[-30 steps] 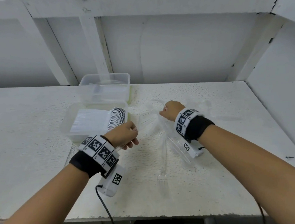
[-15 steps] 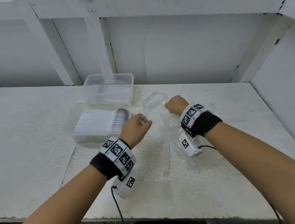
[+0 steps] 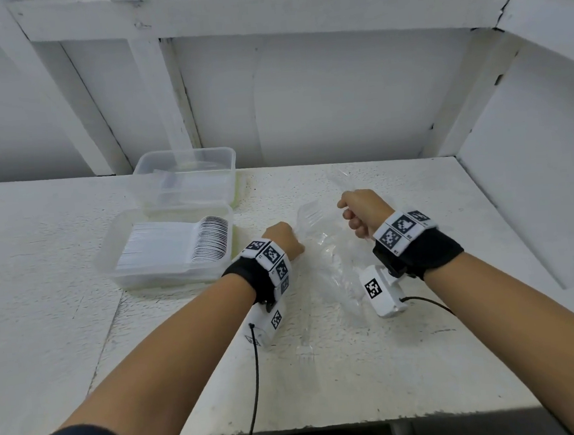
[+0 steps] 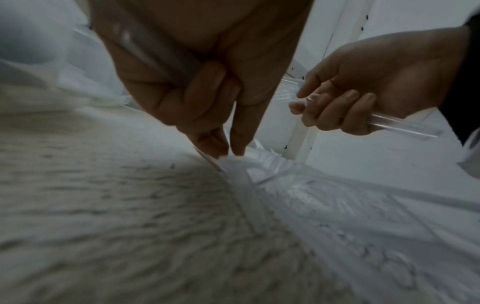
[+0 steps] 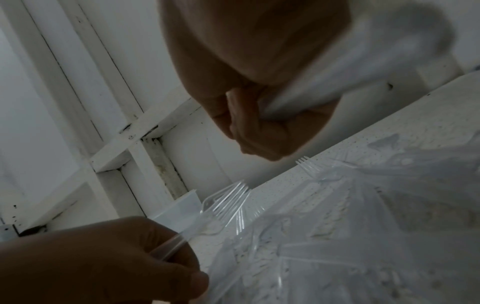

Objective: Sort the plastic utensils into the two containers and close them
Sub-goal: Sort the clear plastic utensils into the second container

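My left hand [image 3: 282, 240] grips a small bunch of clear plastic forks [image 3: 309, 215], tines pointing up and away. In the left wrist view its fingertips [image 4: 207, 144] also pinch at the clear utensil pile [image 3: 338, 275] lying on the table between my hands. My right hand [image 3: 360, 211] is curled into a fist around clear utensil handles [image 4: 402, 125]. One clear fork [image 3: 305, 353] lies alone nearer to me. To the left stand two open clear containers: the near container [image 3: 110, 258] holds a row of stacked white utensils [image 3: 178, 246], and the far container [image 3: 145, 180] sits behind it.
The white table [image 3: 427, 360] ends at a wall with white framing behind and a side panel [image 3: 534, 197] on the right. A cable [image 3: 256, 391] hangs from my left wrist camera over the front edge.
My left hand has moved right, from beside the near container to the pile, carrying its forks. My right hand has shifted slightly right, still clenched on its utensils.
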The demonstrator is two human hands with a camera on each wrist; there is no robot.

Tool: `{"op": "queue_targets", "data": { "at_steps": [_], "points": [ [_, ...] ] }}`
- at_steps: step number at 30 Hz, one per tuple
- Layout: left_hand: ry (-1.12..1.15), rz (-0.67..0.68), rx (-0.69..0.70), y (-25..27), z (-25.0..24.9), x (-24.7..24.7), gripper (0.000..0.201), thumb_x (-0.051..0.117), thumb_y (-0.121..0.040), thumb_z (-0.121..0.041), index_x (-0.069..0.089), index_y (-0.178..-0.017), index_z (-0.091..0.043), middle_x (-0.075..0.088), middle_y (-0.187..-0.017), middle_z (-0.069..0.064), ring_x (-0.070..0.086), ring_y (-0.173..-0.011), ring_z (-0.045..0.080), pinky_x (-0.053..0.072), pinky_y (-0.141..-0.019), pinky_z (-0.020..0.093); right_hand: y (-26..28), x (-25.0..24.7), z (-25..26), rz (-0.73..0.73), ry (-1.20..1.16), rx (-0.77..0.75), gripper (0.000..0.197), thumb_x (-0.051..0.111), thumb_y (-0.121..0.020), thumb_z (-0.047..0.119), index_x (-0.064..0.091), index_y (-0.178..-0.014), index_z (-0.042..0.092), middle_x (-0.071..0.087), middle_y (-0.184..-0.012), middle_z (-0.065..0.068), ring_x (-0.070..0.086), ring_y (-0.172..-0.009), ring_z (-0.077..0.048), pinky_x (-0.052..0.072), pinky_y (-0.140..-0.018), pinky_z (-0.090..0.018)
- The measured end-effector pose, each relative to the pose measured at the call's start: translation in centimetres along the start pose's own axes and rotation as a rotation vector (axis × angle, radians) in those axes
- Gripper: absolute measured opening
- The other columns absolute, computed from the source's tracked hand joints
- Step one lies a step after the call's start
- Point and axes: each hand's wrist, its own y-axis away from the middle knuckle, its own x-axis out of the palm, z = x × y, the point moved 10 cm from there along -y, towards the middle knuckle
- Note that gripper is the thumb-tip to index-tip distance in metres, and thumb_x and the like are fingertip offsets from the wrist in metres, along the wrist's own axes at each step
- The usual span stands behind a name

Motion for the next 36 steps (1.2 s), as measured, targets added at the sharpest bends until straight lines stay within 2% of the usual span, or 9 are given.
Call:
{"op": "queue_targets", "data": {
  "at_steps": [9, 14, 18, 21, 24, 28, 30, 32, 36],
  "points": [
    [0.093, 0.001, -0.061, 0.9, 1.9, -0.5, 0.035, 0.059, -0.084, -0.017, 0.036, -0.058, -0.012, 0.039, -0.059, 0.001, 0.037, -0.052, 0.012, 0.028, -0.047, 0.021, -0.8, 0.9, -0.2, -0.003, 0.220, 0.004, 0.015, 0.046, -0.089, 0.003, 0.047, -0.075, 0.009, 0.032, -0.059, -0.003, 0.027, -0.046, -0.013, 0.023, -0.034, -0.013],
    [0.387, -0.015, -0.064, 2.5, 3.1, -2.4, 0.023, 0.049, -0.089, -0.016, 0.039, -0.069, -0.012, 0.047, -0.068, 0.004, 0.036, -0.051, 0.014, 0.028, -0.045, 0.020, -1.2, 2.9, 1.1, 0.048, 0.429, -0.083, 0.007, 0.051, -0.090, 0.007, 0.049, -0.084, 0.004, 0.040, -0.063, -0.005, 0.033, -0.049, -0.014, 0.027, -0.044, -0.023],
    [0.561, -0.042, -0.028, 4.5, 3.4, -3.6, 0.008, 0.041, -0.092, -0.012, 0.039, -0.084, -0.010, 0.057, -0.070, 0.006, 0.041, -0.053, 0.014, 0.028, -0.044, 0.020, -1.8, 5.1, 2.1, 0.067, 0.735, -0.164, 0.029, 0.056, -0.089, 0.015, 0.043, -0.064, 0.008, 0.045, -0.060, -0.003, 0.041, -0.050, -0.015, 0.032, -0.046, -0.022],
    [0.543, -0.091, -0.009, 5.6, 3.2, -4.2, 0.007, 0.041, -0.092, -0.015, 0.042, -0.098, -0.011, 0.057, -0.068, 0.002, 0.042, -0.056, 0.015, 0.030, -0.045, 0.021, -2.1, 7.2, 2.2, 0.104, 0.880, -0.193, 0.034, 0.065, -0.086, 0.027, 0.044, -0.065, 0.010, 0.055, -0.076, -0.006, 0.053, -0.067, -0.020, 0.041, -0.061, -0.026],
    [0.535, -0.137, 0.002, 6.0, 3.3, -5.0, 0.009, 0.039, -0.091, -0.013, 0.045, -0.093, -0.007, 0.056, -0.067, 0.002, 0.043, -0.055, 0.015, 0.032, -0.044, 0.021, -2.1, 9.0, 1.6, 0.165, 1.011, -0.207, 0.032, 0.069, -0.082, 0.036, 0.052, -0.081, 0.008, 0.060, -0.093, -0.008, 0.057, -0.086, -0.024, 0.045, -0.078, -0.032],
    [0.525, -0.142, 0.006, 6.4, 3.9, -5.2, 0.010, 0.038, -0.093, -0.014, 0.045, -0.095, -0.007, 0.058, -0.068, 0.001, 0.045, -0.057, 0.014, 0.035, -0.048, 0.023, -2.2, 10.3, 1.7, 0.139, 1.120, -0.333, 0.036, 0.068, -0.082, 0.023, 0.051, -0.113, 0.016, 0.055, -0.068, 0.000, 0.057, -0.071, -0.022, 0.050, -0.072, -0.031],
    [0.532, -0.141, 0.006, 6.5, 4.3, -5.2, 0.008, 0.038, -0.094, -0.016, 0.043, -0.093, -0.009, 0.059, -0.070, 0.000, 0.045, -0.058, 0.014, 0.034, -0.049, 0.023, -2.2, 10.4, 1.7, 0.126, 1.133, -0.334, 0.020, 0.064, -0.083, 0.020, 0.046, -0.093, 0.018, 0.051, -0.063, -0.001, 0.054, -0.062, -0.020, 0.050, -0.066, -0.029],
    [0.536, -0.135, 0.006, 6.5, 4.6, -5.2, 0.011, 0.037, -0.094, -0.014, 0.042, -0.084, -0.010, 0.060, -0.070, 0.002, 0.046, -0.057, 0.013, 0.034, -0.050, 0.024, -2.4, 10.1, 1.6, 0.093, 1.114, -0.309, 0.025, 0.060, -0.085, 0.019, 0.041, -0.069, 0.013, 0.048, -0.060, -0.002, 0.047, -0.054, -0.015, 0.042, -0.055, -0.024],
    [0.564, -0.126, 0.028, 6.8, 4.4, -5.0, 0.028, 0.033, -0.094, -0.009, 0.040, -0.066, -0.009, 0.058, -0.061, 0.005, 0.044, -0.051, 0.016, 0.032, -0.046, 0.022, -2.7, 9.8, 1.2, 0.067, 1.072, -0.262, 0.031, 0.060, -0.087, 0.022, 0.042, -0.066, 0.010, 0.045, -0.065, -0.003, 0.049, -0.066, -0.018, 0.036, -0.053, -0.023]
  ]
}}
